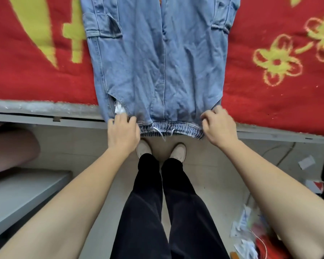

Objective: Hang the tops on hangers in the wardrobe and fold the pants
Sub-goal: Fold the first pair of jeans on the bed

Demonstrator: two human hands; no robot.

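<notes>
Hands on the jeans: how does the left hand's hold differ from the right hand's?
The left hand grips the jeans at the left end of the waistband, the right hand at the right end. White pocket lining pokes out just above the left hand; none shows by the right hand. The right hand sits higher in view than the left hand. Both curl their fingers into the denim.
</notes>
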